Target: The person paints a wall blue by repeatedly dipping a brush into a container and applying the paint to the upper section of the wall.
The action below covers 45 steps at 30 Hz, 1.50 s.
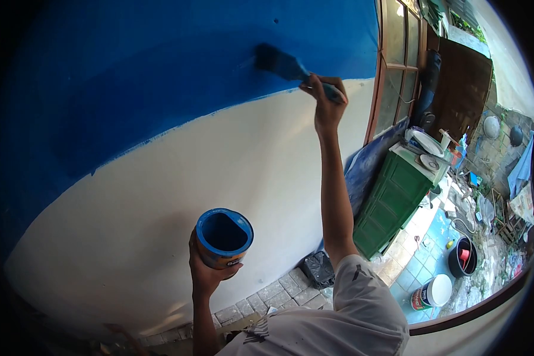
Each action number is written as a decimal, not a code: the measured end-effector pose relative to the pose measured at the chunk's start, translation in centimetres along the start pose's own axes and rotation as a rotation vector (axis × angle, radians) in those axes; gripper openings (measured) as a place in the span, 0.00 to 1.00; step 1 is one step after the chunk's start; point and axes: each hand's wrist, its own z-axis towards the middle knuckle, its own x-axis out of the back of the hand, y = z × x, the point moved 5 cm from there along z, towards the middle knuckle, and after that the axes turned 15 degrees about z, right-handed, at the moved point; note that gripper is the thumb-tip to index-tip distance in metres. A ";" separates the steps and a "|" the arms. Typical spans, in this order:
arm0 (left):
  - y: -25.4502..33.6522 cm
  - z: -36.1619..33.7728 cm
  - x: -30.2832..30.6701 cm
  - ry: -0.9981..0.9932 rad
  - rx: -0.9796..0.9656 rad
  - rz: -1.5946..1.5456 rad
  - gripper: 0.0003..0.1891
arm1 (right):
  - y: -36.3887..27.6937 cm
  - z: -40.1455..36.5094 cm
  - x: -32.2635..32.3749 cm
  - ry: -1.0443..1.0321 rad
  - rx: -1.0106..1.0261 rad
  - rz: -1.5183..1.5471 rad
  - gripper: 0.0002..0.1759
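The right hand was raised in front of the wall, and its fingers were closed together around the handle of a paintbrush. The brush went out from this hand toward the upper left, and its dark bristles were at the blue paint, beyond the fingertips. Because the bristles were blurred, I cannot tell if they were pressing on the wall. The handle's end came out on the other side of the hand, to its right

The left hand was lower than the right hand and to its left. It was curved around the lower side of a paint can, with the thumb lying across the front and the other fingers mostly hidden behind. The can was tilted, so its opening was visible just above this hand, with a blue rim and a dark inside

Between the two hands was the white part of the wall; the uneven border of the blue passed just to the left of the right hand. To the right of this hand there was a window with brown frame. Below it and to the right stood a green cabinet, and farther below, a white bucket. A black bag lay to the right of the left hand
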 end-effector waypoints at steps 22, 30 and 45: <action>-1.3 -1.0 -0.4 -0.018 0.060 0.019 0.67 | 1.8 -7.6 -1.5 0.241 0.279 -0.198 0.07; -1.7 -1.2 -0.6 -0.038 0.046 0.042 0.67 | 0.0 -7.1 -3.4 0.203 0.249 -0.142 0.08; -2.1 -1.5 -1.0 -0.061 0.109 0.011 0.66 | -2.1 8.7 8.0 0.174 0.465 -0.314 0.11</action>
